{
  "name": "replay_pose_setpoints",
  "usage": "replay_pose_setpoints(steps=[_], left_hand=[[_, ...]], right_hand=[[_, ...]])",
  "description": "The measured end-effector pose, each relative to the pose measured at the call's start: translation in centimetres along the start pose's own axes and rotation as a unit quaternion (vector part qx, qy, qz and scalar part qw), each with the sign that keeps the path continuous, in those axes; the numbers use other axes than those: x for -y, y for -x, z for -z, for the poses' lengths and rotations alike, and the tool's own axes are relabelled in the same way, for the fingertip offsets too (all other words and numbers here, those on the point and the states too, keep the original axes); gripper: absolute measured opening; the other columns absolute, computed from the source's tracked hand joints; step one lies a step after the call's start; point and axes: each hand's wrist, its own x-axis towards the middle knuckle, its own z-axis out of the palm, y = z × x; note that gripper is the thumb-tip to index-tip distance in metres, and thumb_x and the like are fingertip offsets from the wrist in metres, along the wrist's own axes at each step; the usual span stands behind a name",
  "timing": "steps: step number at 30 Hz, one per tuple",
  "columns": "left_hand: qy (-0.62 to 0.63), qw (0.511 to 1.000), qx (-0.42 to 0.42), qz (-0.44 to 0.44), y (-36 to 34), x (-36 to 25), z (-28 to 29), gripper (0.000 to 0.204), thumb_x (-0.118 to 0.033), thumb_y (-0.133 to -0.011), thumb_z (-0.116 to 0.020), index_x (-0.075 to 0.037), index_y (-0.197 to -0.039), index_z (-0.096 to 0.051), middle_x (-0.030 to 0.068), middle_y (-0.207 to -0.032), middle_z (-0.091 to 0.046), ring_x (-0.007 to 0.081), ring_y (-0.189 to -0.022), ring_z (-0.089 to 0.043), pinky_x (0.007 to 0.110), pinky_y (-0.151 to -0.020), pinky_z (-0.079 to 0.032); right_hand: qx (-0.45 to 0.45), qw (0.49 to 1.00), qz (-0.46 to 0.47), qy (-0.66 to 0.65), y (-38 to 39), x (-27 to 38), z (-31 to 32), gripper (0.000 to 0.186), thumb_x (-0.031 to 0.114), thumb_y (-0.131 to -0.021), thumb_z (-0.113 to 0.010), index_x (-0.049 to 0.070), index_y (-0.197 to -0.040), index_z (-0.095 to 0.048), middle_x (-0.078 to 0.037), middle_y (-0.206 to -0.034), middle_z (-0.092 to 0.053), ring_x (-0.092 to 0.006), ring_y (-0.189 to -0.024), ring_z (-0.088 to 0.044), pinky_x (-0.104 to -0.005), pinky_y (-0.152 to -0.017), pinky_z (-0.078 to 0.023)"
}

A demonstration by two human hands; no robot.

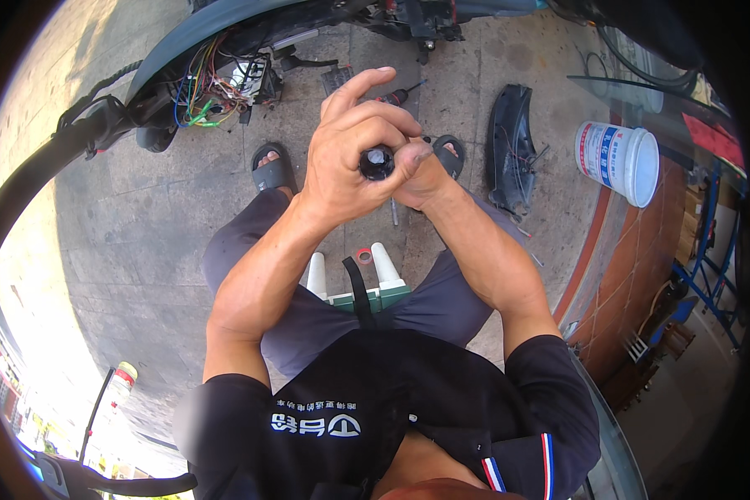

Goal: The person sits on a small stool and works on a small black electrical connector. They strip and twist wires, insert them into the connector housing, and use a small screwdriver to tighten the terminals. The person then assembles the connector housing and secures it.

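Note:
Raised over my lap, my left hand (342,158) curls its thumb and lower fingers round a black cylindrical object (377,164). The object points end-on at me, so only its shiny round end shows and its kind is hidden. The left index finger sticks out, away from the grip. My right hand (425,177) sits close behind and to the right, its thumb near the object. Most of its fingers are covered by the left hand, so I cannot tell what they hold.
Ahead stands a vehicle body with exposed coloured wires (217,83). A red-and-black tool (396,97) lies on the paving behind my fingers. To the right are a black curved panel (508,146) and a white bucket (633,162). Below are a green-and-white stool (383,293) and a red tape roll (364,257).

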Motion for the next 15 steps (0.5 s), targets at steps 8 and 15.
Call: replay_pose_setpoints(steps=[8, 15], left_hand=[[-0.004, 1.0, 0.008, -0.002, 0.1, -0.2, 0.3, 0.018, -0.01, -0.073, -0.081, -0.007, -0.075, -0.063, 0.0047, -0.09, -0.072, 0.0355, -0.119, -0.058, 0.049, -0.104, -0.04], [-0.009, 1.0, 0.012, -0.005, 0.1, 0.1, -0.1, 0.021, -0.014, -0.068, -0.083, -0.011, -0.075, -0.064, -0.0002, -0.091, -0.072, 0.034, -0.127, -0.054, 0.047, -0.099, -0.038]], right_hand=[[0.015, 0.999, 0.001, -0.049, 0.1, 0.6, -0.4, 0.077, 0.045, -0.072, -0.086, 0.003, -0.128, -0.054, -0.001, -0.105, -0.061, -0.0098, -0.091, -0.062, -0.0238, -0.072, -0.053], [0.051, 0.997, 0.013, -0.058, 0.5, 1.6, -0.8, 0.066, 0.03, -0.078, -0.08, 0.001, -0.13, -0.052, -0.007, -0.125, -0.058, -0.0183, -0.118, -0.059, -0.0322, -0.101, -0.051]])
